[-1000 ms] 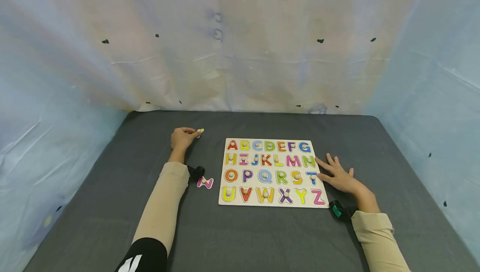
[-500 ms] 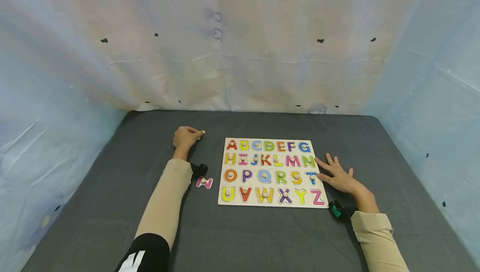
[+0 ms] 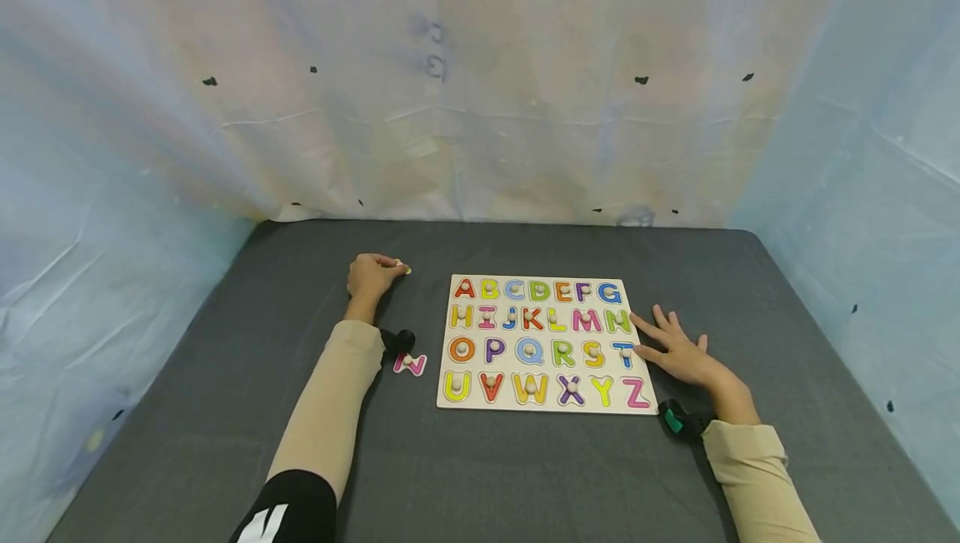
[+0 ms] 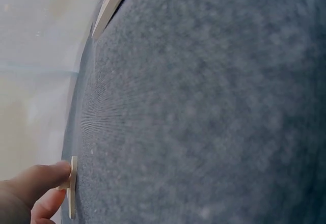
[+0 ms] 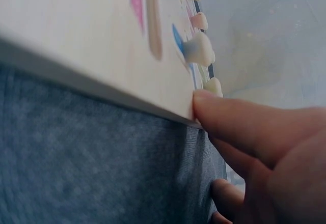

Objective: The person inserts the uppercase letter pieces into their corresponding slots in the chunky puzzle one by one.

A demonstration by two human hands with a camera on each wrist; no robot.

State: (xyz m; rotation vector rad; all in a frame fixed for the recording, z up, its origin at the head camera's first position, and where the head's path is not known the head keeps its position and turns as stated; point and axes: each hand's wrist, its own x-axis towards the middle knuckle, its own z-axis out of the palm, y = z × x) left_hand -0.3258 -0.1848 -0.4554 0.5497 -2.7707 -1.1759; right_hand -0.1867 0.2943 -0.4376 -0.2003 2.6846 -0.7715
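My left hand [image 3: 369, 276] pinches a small yellow-edged wooden letter piece [image 3: 405, 269] by its knob, left of and beyond the board. Seen edge-on in the left wrist view, that letter piece [image 4: 73, 187] stands just off the grey cloth or touches it; I cannot tell which. The alphabet puzzle board [image 3: 540, 420] carries rows of coloured letters, most with knobs. Its yellow Y [image 3: 602, 391] and pink Z [image 3: 636, 393] places show no knob. My right hand [image 3: 678, 356] lies with spread fingers, thumb and a fingertip touching the board's right edge.
A pink Z-shaped letter piece [image 3: 410, 365] with a knob lies on the grey table [image 3: 540, 476], left of the board and close to my left wrist's camera. Pale cloth [image 3: 525, 110] hangs behind the table and at both sides.
My left hand has shifted slightly to the right with the letter piece, and the piece has turned a little in its fingers. My right hand and the board stay put.
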